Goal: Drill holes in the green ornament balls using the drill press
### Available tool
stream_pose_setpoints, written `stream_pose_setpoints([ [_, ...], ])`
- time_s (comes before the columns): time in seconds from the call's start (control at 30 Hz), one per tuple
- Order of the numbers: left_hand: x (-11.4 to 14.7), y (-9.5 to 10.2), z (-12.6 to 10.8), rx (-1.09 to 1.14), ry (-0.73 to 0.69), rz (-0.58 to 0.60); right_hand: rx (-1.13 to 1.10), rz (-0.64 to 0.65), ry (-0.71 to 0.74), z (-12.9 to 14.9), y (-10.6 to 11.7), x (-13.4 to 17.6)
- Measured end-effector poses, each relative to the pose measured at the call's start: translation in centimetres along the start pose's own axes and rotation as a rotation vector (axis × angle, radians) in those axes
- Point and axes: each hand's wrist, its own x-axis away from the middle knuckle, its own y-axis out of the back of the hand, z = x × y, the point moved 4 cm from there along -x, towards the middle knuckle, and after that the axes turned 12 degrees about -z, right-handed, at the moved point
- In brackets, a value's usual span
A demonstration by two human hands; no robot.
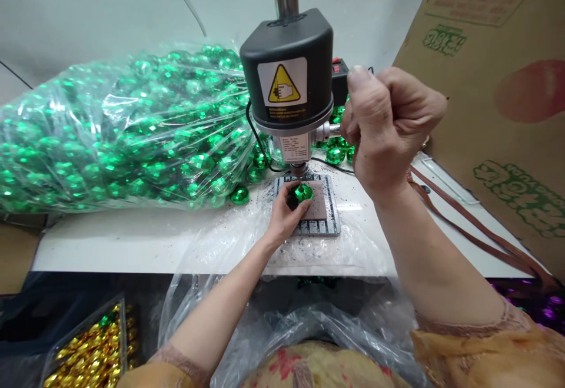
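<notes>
Tabletop (132, 241), left hand (286, 212) pinching green ball (304, 191)

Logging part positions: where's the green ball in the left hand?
Head view, just below and right of image centre: the green ball is pinched by the left hand, over the gray base plate and below the black machine head.

The black drill press (286, 37) bears "Attention" (278, 109) below a hand-warning triangle (285, 84).
</notes>
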Motion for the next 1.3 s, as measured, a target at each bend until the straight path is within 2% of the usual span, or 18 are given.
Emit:
stream_pose_setpoints([
  [0.13,-0.2,0.3,-0.1,0.033,0.023,-0.039,-0.044,0.001,-0.020,-0.1,0.1,-0.1],
  [0.33,-0.5,0.5,0.3,-0.034,0.004,-0.008,-0.058,-0.043,-0.029,-0.6,0.5,0.9],
  [0.5,-0.3,0.5,0.5,-0.007,-0.012,-0.001,-0.168,-0.041,0.028,-0.8,1.1,2.2],
  [1.0,-0.2,0.5,0.4,-0.007,-0.024,-0.001,-0.161,-0.118,0.169,-1.7,1.5,3.5],
  [1.13,-0.2,0.5,0.3,-0.004,-0.036,-0.004,-0.237,-0.127,0.250,-1.5,1.5,3.6],
  [1.3,-0.1,0.4,0.6,0.035,-0.004,-0.001,-0.258,-0.131,0.280,-1.9,1.6,4.0],
])
